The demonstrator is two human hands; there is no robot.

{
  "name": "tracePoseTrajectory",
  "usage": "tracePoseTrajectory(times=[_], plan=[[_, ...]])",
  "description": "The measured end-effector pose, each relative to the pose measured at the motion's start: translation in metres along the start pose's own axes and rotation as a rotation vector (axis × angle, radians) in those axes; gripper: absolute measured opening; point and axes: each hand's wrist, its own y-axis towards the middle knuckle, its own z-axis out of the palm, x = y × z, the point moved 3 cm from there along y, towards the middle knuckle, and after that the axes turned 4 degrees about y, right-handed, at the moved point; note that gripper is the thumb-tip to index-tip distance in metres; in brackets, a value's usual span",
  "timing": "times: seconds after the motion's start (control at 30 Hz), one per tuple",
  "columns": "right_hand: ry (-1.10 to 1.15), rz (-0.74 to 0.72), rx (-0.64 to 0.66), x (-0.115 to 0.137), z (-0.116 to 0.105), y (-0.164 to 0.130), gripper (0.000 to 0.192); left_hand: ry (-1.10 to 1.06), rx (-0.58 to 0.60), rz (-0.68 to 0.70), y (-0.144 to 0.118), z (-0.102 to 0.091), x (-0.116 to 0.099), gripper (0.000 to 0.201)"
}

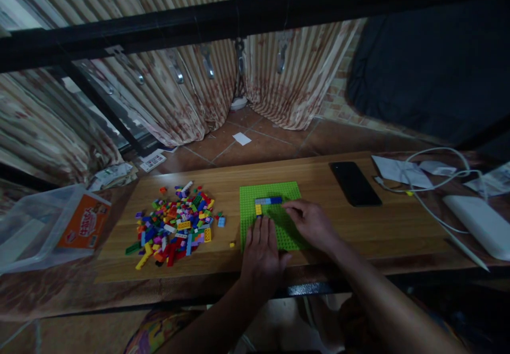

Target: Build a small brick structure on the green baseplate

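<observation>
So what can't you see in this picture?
Head view only:
- Part of the green plate lies under the left hand and right hand.
- The bricks are too small to count.
- The tub is cut off by the left edge.

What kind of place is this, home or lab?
Most likely a home room, not a lab: striped curtains hang to a terracotta tile floor, and the wooden table holds a phone, loose toy bricks and a green baseplate under both hands.

One green baseplate (266, 194), one phone (354, 183), one brick pile (175, 224), perhaps three attached bricks (268, 202).
</observation>
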Motion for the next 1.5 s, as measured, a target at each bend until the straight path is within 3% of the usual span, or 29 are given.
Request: tracePoseTrajectory(times=[0.23, 0.43, 0.7, 1.1, 1.27, 1.5], plan=[[-0.034, -0.243, 0.155, 0.032, 0.033, -0.02, 0.021, 0.13, -0.093, 0.018, -0.006, 0.001, -0.005, 0.068], [-0.15, -0.341, 0.101, 0.034, 0.043, -0.033, 0.024, 0.181, -0.121, 0.005, -0.006, 0.001, -0.009, 0.06], [-0.282, -0.378, 0.089, 0.034, 0.047, -0.034, 0.026, 0.177, -0.189, -0.031, -0.007, 0.006, -0.016, 0.067], [-0.284, -0.388, 0.102, 0.022, 0.045, -0.036, 0.029, 0.261, -0.124, 0.046, -0.007, 0.006, -0.019, 0.082], [-0.2, -0.39, 0.039, 0.024, 0.045, -0.04, 0.031, 0.237, -0.216, 0.013, -0.006, 0.008, -0.016, 0.069], [-0.078, -0.274, -0.042, 0.028, 0.027, -0.031, 0.026, 0.107, -0.107, 0.038, -0.002, -0.006, -0.006, 0.067]])
